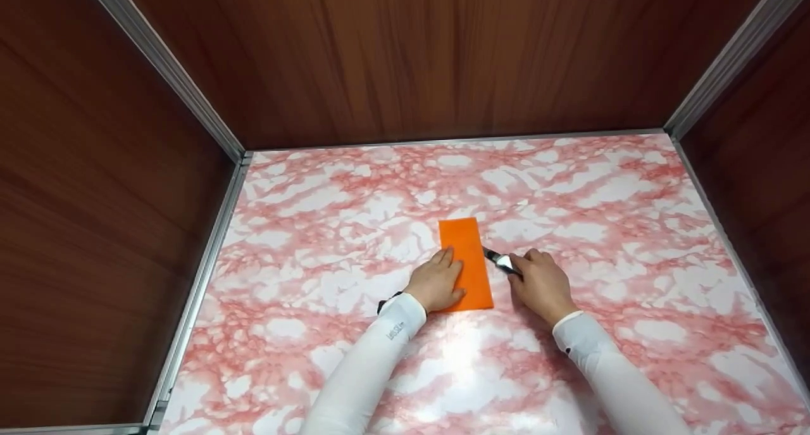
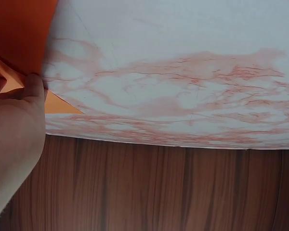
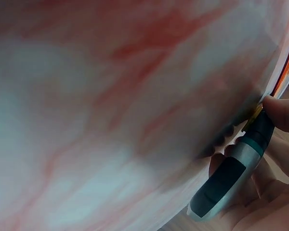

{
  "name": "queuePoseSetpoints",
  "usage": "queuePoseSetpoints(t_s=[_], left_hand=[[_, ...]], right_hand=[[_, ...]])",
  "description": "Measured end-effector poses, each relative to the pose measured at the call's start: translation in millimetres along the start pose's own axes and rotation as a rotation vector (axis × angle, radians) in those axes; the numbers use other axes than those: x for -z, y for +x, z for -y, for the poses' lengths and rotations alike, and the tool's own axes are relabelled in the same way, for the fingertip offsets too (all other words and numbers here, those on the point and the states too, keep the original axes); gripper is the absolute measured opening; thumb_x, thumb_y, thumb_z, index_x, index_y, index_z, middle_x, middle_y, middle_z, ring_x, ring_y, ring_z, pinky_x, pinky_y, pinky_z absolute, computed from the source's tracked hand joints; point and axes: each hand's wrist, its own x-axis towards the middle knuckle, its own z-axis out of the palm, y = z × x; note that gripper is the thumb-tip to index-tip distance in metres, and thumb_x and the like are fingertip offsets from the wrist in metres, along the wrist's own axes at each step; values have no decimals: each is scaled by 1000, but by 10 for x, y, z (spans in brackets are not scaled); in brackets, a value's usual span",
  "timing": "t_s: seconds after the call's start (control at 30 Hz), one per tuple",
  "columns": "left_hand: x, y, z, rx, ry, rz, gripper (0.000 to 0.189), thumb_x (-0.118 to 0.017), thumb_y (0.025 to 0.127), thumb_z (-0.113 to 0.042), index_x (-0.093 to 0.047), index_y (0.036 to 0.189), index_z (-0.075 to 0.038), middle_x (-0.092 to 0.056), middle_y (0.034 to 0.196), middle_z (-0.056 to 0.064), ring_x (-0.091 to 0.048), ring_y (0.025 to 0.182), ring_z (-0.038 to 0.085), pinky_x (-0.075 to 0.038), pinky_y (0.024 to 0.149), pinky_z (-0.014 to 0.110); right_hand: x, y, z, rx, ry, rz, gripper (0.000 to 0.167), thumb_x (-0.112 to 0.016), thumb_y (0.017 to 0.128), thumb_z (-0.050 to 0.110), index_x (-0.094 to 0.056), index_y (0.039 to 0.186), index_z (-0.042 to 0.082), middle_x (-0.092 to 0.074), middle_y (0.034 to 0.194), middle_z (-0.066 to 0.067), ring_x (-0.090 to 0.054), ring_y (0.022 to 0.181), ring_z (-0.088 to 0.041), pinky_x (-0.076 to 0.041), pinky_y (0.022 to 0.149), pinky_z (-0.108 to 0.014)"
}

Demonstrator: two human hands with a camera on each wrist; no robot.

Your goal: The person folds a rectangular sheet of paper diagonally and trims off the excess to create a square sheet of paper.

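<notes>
A folded orange sheet of paper (image 1: 467, 242) lies lengthwise on the marbled table. My left hand (image 1: 436, 280) rests on its left side with the fingers spread over it, holding it flat. In the left wrist view, a paler orange corner (image 2: 62, 104) shows beyond the fingertips, under the darker layer. My right hand (image 1: 542, 286) grips a utility knife (image 1: 504, 263) with a grey and dark handle. The knife's tip points left at the paper's right edge. In the right wrist view, fingers and thumb wrap the handle (image 3: 231, 174), and its front end lies close to the orange edge.
The red-and-white marbled tabletop (image 1: 316, 251) spreads around the hands. Dark wood panels (image 1: 405, 55) stand at the back and both sides, with metal strips (image 1: 209, 128) along their corners and the table's edges.
</notes>
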Motion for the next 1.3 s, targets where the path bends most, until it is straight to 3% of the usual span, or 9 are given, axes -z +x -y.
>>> queuePoseSetpoints(t_s=[0.3,0.67,0.9,1.3], left_hand=[[37,10,-11,3,-1,-5,67,-54,94,-50,-42,148,-12,-24,157,15,-22,144,27,-25,112,35],[53,62,-33,19,41,6,68,-55,91,-51,-42,146,-13,-26,157,13,-22,143,26,-31,109,34],[63,56,-71,-1,83,-34,67,-55,89,-48,-46,143,-10,-29,156,12,-25,142,26,-33,107,36],[9,64,-98,-28,95,-56,70,-57,87,-47,-46,141,-5,-33,153,15,-28,141,27,-24,112,33]], right_hand=[[20,7,-45,-51,-1,7,42,-73,85,18,-67,125,7,-57,93,-9,-50,81,-32,-45,63,-47],[32,12,-45,-19,5,-43,40,-75,82,15,-69,120,6,-57,89,-9,-52,81,-32,-45,64,-47],[18,55,-42,-6,0,-38,41,-74,83,16,-68,122,5,-57,88,-7,-52,79,-30,-44,62,-45],[-31,146,-19,14,-12,-41,40,-74,83,17,-68,121,8,-56,89,-7,-53,80,-29,-45,63,-46]])
